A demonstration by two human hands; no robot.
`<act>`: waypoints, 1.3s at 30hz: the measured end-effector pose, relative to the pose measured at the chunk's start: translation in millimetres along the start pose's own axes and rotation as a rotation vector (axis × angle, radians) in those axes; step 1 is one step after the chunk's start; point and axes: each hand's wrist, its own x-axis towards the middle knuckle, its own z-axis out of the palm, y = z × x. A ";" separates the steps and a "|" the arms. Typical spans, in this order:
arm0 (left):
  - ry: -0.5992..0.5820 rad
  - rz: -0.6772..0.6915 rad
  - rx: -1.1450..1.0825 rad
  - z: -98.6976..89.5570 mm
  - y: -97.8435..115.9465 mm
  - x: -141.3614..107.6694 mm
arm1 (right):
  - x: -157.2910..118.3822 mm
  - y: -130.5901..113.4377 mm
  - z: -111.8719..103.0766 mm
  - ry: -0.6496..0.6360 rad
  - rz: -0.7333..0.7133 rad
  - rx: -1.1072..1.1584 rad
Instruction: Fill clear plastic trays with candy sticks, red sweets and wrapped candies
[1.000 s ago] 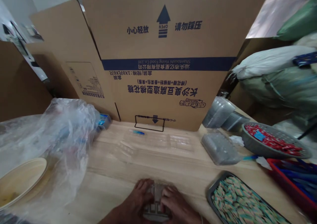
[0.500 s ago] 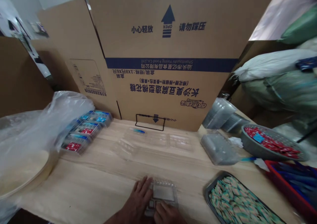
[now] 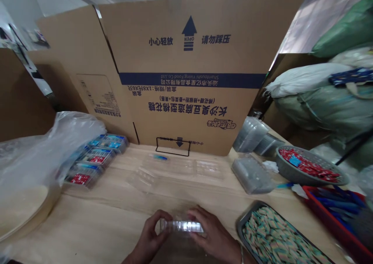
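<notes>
Near the front edge of the wooden table, my left hand (image 3: 152,233) grips the left end of a clear plastic box (image 3: 183,226), thumb below and fingers above. On the box's right end my right hand (image 3: 210,229) is closed in the same way. The box is seen edge-on, and its contents cannot be made out. Right of my right hand lies a dark tray (image 3: 241,227) of green and pink striped pieces. Beyond my hands, clear empty plastic trays (image 3: 208,168) lie flat on the table.
A large cardboard box (image 3: 186,112) stands at the back. Filled packs (image 3: 97,157) and a round tub (image 3: 48,201) under plastic film are on the left. On the right are stacked clear boxes (image 3: 252,174), a grey colander (image 3: 344,178) of red packets and a red basket (image 3: 323,217).
The clear box was flat with its compartments facing up; now it is tilted edge-on between both hands. My right hand has moved from its front to its right end. The view has shifted slightly.
</notes>
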 end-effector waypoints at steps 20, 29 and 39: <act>-0.548 0.333 0.504 25.5 -54.8 3.9 | 39.5 52.7 41.4 0.003 -0.080 -0.196; -0.541 0.284 0.392 14.4 -13.3 11.5 | -30.9 49.9 102.5 0.005 -0.204 -0.387; -0.473 0.283 0.609 26.6 -38.3 -19.4 | -34.2 28.5 116.5 0.373 -0.444 -0.623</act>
